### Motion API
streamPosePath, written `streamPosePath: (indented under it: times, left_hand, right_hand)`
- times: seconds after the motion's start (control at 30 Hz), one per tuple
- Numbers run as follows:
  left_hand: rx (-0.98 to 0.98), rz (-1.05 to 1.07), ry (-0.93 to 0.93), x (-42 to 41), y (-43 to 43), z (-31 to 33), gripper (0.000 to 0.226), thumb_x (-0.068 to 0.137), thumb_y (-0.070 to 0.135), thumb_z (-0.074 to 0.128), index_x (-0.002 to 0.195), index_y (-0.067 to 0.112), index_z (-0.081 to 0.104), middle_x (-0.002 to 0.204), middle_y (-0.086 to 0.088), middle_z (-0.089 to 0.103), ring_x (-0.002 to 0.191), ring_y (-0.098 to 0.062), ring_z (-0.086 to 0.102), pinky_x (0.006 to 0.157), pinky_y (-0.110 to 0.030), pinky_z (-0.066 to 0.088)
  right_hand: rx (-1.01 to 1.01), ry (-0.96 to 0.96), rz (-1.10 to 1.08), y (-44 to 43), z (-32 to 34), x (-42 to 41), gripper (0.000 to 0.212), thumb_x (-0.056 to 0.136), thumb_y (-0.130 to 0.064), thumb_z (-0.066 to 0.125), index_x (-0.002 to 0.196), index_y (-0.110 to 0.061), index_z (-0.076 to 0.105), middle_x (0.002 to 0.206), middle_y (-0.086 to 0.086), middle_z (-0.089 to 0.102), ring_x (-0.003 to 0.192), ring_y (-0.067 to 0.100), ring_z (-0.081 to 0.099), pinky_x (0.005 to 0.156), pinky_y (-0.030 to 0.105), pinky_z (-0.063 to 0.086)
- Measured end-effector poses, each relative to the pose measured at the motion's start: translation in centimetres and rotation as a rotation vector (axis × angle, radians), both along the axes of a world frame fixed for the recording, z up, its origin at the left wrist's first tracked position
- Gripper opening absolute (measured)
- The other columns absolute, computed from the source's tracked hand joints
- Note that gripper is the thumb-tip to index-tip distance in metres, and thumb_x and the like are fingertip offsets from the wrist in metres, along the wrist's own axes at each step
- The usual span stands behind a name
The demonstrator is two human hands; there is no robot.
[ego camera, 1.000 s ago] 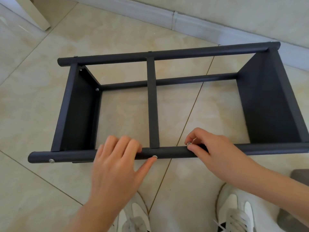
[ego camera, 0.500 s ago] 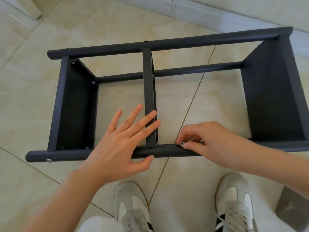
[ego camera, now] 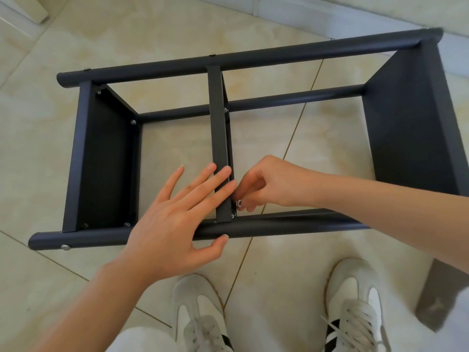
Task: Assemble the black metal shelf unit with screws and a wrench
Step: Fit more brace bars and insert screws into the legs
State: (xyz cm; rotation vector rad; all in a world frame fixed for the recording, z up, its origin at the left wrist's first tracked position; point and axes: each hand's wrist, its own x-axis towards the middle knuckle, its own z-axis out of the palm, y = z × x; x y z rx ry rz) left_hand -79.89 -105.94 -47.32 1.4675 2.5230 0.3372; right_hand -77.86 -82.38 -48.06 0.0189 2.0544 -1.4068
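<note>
Floor: beige tiles [ego camera: 152, 34] under black shelf frame [ego camera: 253, 55].
Left hand [ego camera: 175, 219]: my fingers [ego camera: 218, 177] flat across its middle bar [ego camera: 218, 123].
Right hand [ego camera: 269, 184]: beside that bar, pinching silver screw [ego camera: 239, 203].

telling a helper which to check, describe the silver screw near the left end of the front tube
Find the black shelf frame on the tiled floor and follow the tube nearest the shoes to its left end. The screw sits on that tube's outer face; the other silver screws sit inside the frame.
</note>
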Motion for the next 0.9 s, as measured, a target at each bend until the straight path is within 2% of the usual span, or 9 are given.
streamPosePath:
  times: [0.07,0.2,0.27,0.4,0.57,0.8,0.9]
  left_hand:
    - [0.008,0.002,-0.008,-0.1,0.0,-0.1,0.079,0.089,0.056,0.049,0.157,0.028,0.021,0.165,0.010,0.014,0.152,-0.013,0.010,0.123,-0.048,0.006]
    - [0.018,-0.001,-0.015,0.0,-0.2,-0.2,0.080,0.088,0.057,0.050,0.157,0.028,0.020,0.165,0.010,0.014,0.152,-0.013,0.011,0.123,-0.049,0.007]
    - [0.025,-0.001,-0.015,-0.1,-0.2,-0.2,0.080,0.088,0.056,0.051,0.157,0.028,0.021,0.165,0.009,0.015,0.152,-0.014,0.011,0.123,-0.049,0.009]
    - [0.034,-0.002,-0.015,-0.1,-0.1,-0.1,0.080,0.088,0.056,0.051,0.157,0.028,0.022,0.165,0.008,0.016,0.152,-0.014,0.012,0.122,-0.049,0.011]
    - [0.033,0.001,-0.006,-0.1,-0.1,-0.1,0.080,0.088,0.057,0.051,0.157,0.028,0.023,0.165,0.008,0.017,0.152,-0.014,0.013,0.122,-0.048,0.012]
    - [0.040,0.004,-0.012,-0.1,-0.1,-0.1,0.078,0.088,0.057,0.052,0.156,0.028,0.026,0.164,0.008,0.018,0.152,-0.014,0.013,0.122,-0.049,0.012]
    - [0.038,0.001,-0.017,-0.1,-0.2,-0.1,0.078,0.088,0.057,0.051,0.156,0.028,0.026,0.164,0.008,0.018,0.152,-0.014,0.013,0.122,-0.048,0.011]
  right_hand:
    - [-0.019,-0.015,0.007,-0.5,-0.5,-0.5,0.013,0.087,-0.010,0.071,0.093,-0.020,0.075,0.082,-0.008,0.076,0.077,0.005,0.072,0.080,0.022,0.058]
    - [-0.091,-0.054,0.024,-1.1,-1.0,-0.9,0.013,0.085,-0.013,0.072,0.085,-0.025,0.075,0.079,-0.011,0.075,0.077,0.004,0.070,0.070,0.016,0.055]
    - [-0.141,-0.082,0.012,-1.2,-1.2,-0.8,0.016,0.084,-0.011,0.072,0.083,-0.027,0.076,0.081,-0.007,0.076,0.078,0.005,0.070,0.069,0.015,0.055]
    - [-0.191,-0.110,-0.007,-1.1,-1.5,-0.7,0.011,0.084,-0.007,0.073,0.090,-0.015,0.077,0.085,-0.002,0.077,0.080,0.008,0.072,0.070,0.016,0.054]
    - [-0.218,-0.137,-0.012,-1.0,-1.7,-0.8,0.015,0.085,-0.003,0.072,0.099,-0.004,0.075,0.092,0.006,0.076,0.089,0.018,0.073,0.077,0.023,0.058]
    - [-0.249,-0.200,-0.015,-1.1,-2.0,-0.7,0.012,0.087,-0.004,0.070,0.096,-0.004,0.076,0.092,0.009,0.076,0.091,0.023,0.073,0.087,0.035,0.059]
    - [-0.267,-0.265,-0.002,-1.0,-1.9,-0.8,0.012,0.090,-0.008,0.068,0.097,-0.009,0.077,0.090,0.006,0.076,0.089,0.018,0.072,0.090,0.035,0.058]
